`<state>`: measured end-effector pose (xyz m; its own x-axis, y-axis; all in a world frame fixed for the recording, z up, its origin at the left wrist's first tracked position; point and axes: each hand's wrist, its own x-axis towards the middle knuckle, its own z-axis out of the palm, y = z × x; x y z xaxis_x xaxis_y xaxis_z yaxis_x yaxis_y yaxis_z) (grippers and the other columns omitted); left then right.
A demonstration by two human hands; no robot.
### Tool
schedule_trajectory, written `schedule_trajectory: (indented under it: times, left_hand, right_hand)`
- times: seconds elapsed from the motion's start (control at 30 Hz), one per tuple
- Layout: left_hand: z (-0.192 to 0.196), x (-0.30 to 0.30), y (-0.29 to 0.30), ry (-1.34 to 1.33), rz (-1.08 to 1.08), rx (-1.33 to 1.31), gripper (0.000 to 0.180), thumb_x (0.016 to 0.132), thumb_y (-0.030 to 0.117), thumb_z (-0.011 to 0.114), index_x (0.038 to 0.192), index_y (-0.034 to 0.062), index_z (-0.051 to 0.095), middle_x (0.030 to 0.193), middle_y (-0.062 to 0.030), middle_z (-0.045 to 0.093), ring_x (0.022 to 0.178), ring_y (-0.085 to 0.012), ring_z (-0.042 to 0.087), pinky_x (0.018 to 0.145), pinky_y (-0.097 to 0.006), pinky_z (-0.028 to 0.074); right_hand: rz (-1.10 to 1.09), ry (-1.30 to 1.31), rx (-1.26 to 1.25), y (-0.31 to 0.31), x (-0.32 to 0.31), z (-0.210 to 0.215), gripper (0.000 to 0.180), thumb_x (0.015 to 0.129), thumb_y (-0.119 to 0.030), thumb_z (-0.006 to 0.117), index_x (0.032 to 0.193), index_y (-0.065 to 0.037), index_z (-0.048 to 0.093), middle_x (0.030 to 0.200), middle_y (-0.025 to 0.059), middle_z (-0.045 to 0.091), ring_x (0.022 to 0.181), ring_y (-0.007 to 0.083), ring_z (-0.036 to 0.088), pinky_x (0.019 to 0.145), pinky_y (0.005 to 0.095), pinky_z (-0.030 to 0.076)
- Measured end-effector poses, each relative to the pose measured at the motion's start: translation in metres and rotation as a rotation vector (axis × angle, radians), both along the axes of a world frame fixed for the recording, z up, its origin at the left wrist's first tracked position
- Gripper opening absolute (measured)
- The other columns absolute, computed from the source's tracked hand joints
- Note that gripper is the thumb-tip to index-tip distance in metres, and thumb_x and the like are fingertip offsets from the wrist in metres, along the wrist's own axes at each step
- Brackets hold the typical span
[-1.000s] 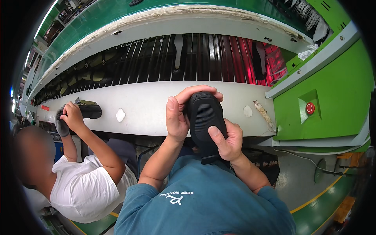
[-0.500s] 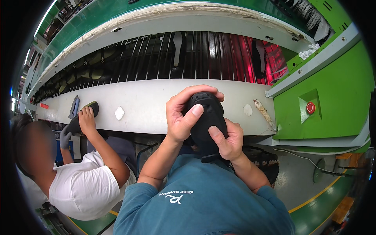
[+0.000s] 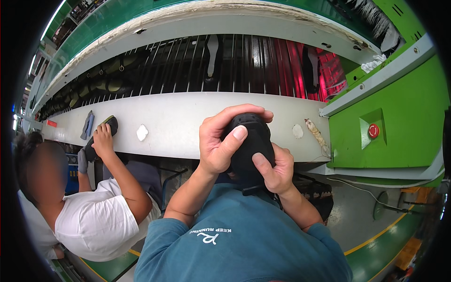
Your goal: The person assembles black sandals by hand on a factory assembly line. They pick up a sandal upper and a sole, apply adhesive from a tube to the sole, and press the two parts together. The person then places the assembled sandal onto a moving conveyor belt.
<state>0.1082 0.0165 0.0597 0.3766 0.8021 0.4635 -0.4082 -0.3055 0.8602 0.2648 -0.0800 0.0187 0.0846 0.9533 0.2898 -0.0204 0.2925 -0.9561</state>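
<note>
A black shoe [image 3: 251, 149] is held sole up in front of the worker's chest, its far end over the white bench ledge [image 3: 181, 123] and its near end close to the teal shirt [image 3: 253, 230]. The left hand [image 3: 216, 141] is curled firmly over the far end, fingers wrapped across the top and thumb laid flat on the sole; a second ago that thumb stood clear at the side. The right hand [image 3: 280, 171] is partly closed on the near half, thumb on the sole, a grip unchanged since the earlier view; its fingertips are hidden beneath. Both hands have hold of this one shoe. At left, the co-worker's bare hand [image 3: 103, 139] grips another shoe [image 3: 112, 123], now tilted toward the lap, where earlier it lay level over the ledge. The grey-gloved hand [image 3: 82, 162] is lower than before; I cannot tell how far it is closed. A blue-grey piece [image 3: 87, 125] now shows separately on the ledge. Two white patches, left [image 3: 142, 132] and right [image 3: 297, 131], and a cream-coloured wrapped stick [image 3: 316, 134] remain on the ledge. Behind it, the roller conveyor [image 3: 239, 70] carries a dark piece with a grey centre [image 3: 213, 56].
</note>
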Motion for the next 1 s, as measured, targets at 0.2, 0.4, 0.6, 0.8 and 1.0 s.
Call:
schedule_trajectory:
  times: [0.2, 0.4, 0.6, 0.8, 1.0]
  left_hand:
    - [0.016, -0.003, -0.009, 0.103, 0.045, -0.057, 0.043, 0.099, 0.022, 0.066, 0.128, -0.0085, 0.074, 0.118, -0.0255, 0.081, 0.108, -0.0298, 0.08, 0.098, -0.042, 0.064]
    - [0.022, -0.003, -0.01, 0.183, 0.072, 0.016, 0.031, 0.097, 0.013, 0.073, 0.121, -0.0059, 0.078, 0.114, -0.0219, 0.084, 0.103, -0.0263, 0.081, 0.095, -0.039, 0.065]
    - [0.023, -0.005, -0.013, 0.184, 0.088, 0.003, 0.03, 0.097, 0.014, 0.073, 0.119, -0.0053, 0.079, 0.113, -0.0222, 0.084, 0.102, -0.0268, 0.082, 0.095, -0.039, 0.065]
    - [0.026, -0.01, -0.005, 0.207, 0.028, 0.009, 0.033, 0.098, 0.013, 0.074, 0.125, -0.0052, 0.08, 0.121, -0.0234, 0.083, 0.112, -0.0305, 0.081, 0.102, -0.041, 0.064]
    - [0.025, -0.015, 0.002, 0.159, -0.057, -0.073, 0.04, 0.101, 0.014, 0.074, 0.136, -0.0055, 0.077, 0.132, -0.0245, 0.08, 0.127, -0.0326, 0.077, 0.112, -0.044, 0.059]
  right_hand:
    - [0.036, -0.051, -0.052, -0.003, 0.003, -0.002, 0.03, 0.105, -0.025, 0.078, 0.093, 0.002, 0.072, 0.069, 0.0044, 0.069, 0.061, 0.0121, 0.065, 0.058, 0.0312, 0.05]
    - [0.048, -0.055, -0.007, -0.003, 0.003, -0.004, 0.028, 0.105, -0.023, 0.078, 0.092, 0.001, 0.071, 0.068, 0.0052, 0.068, 0.06, 0.0134, 0.064, 0.058, 0.0322, 0.049]
    - [0.088, -0.062, -0.023, -0.004, 0.007, 0.0, 0.028, 0.105, -0.021, 0.078, 0.09, 0.001, 0.07, 0.069, 0.0043, 0.068, 0.061, 0.0116, 0.063, 0.057, 0.0317, 0.048]
    - [0.056, -0.004, -0.078, -0.003, 0.009, 0.009, 0.027, 0.106, -0.023, 0.077, 0.098, 0.003, 0.073, 0.073, 0.0027, 0.071, 0.065, 0.0094, 0.064, 0.06, 0.03, 0.05]
    - [0.063, -0.035, -0.103, 0.002, 0.012, 0.008, 0.028, 0.107, -0.025, 0.075, 0.103, 0.003, 0.075, 0.078, 0.005, 0.076, 0.071, 0.0095, 0.069, 0.065, 0.029, 0.054]
